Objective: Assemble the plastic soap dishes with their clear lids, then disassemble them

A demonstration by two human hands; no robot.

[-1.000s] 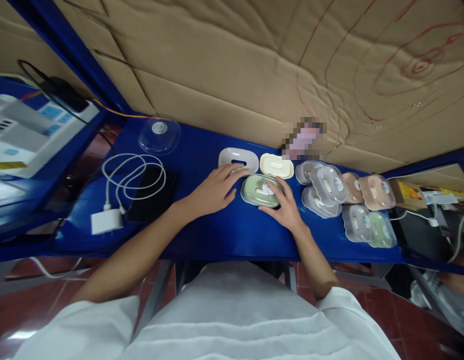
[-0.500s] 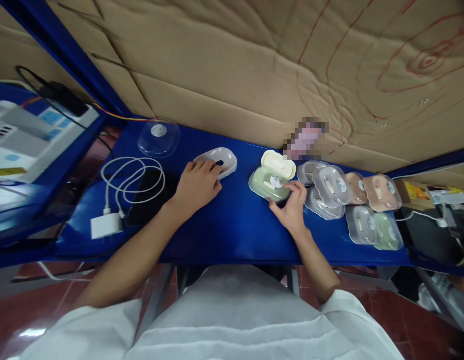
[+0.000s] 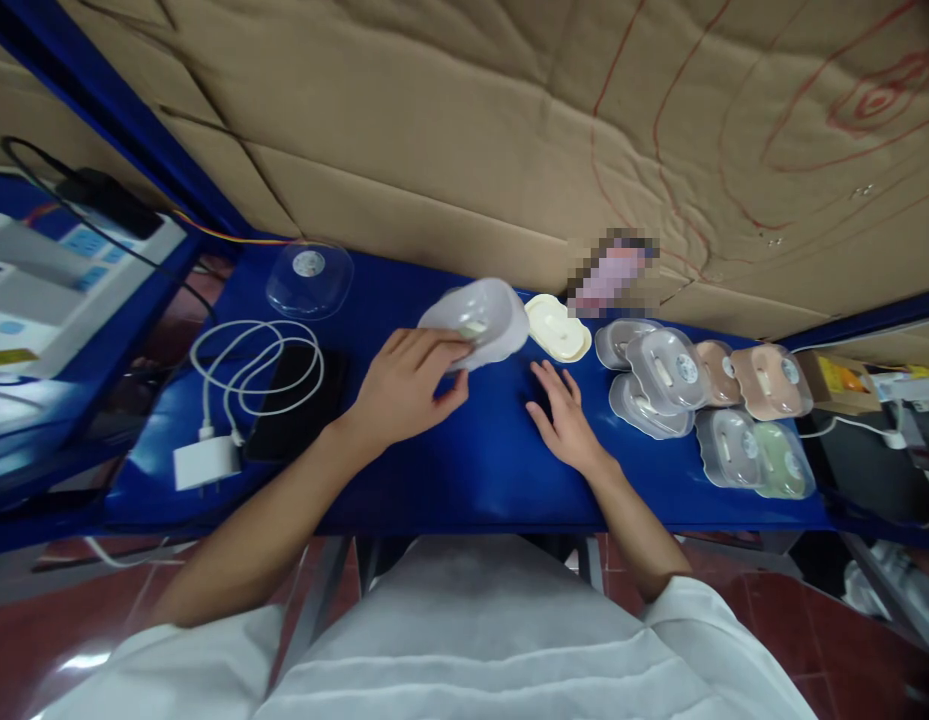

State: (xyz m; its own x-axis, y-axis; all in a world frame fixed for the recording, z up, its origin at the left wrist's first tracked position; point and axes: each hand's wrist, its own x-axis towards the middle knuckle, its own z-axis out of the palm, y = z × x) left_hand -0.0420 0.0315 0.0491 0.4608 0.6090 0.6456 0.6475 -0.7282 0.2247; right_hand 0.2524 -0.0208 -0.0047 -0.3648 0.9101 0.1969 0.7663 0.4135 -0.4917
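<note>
My left hand (image 3: 411,385) is closed on the near edge of a pale grey oval soap dish (image 3: 498,315), its thumb below and fingers on top. The dish is tilted and raised over the blue table. Something light shows through its middle opening, and a clear edge peeks out behind it; what lies there is mostly hidden. My right hand (image 3: 565,415) holds nothing, fingers apart, just above the table. Nearest to it is a cream oval tray (image 3: 558,328), lying flat by the cardboard wall.
Several lidded soap boxes in grey, peach and green (image 3: 783,460) are grouped on the right. At left are a clear lid (image 3: 310,280), a white charger (image 3: 207,462) with coiled cable, and a dark phone-like slab (image 3: 284,405). A cardboard wall (image 3: 404,190) bounds the back.
My left hand has lifted the grey dish and moved it right. My right hand no longer touches the green lidded box, which is gone from its earlier spot beside the cream tray.
</note>
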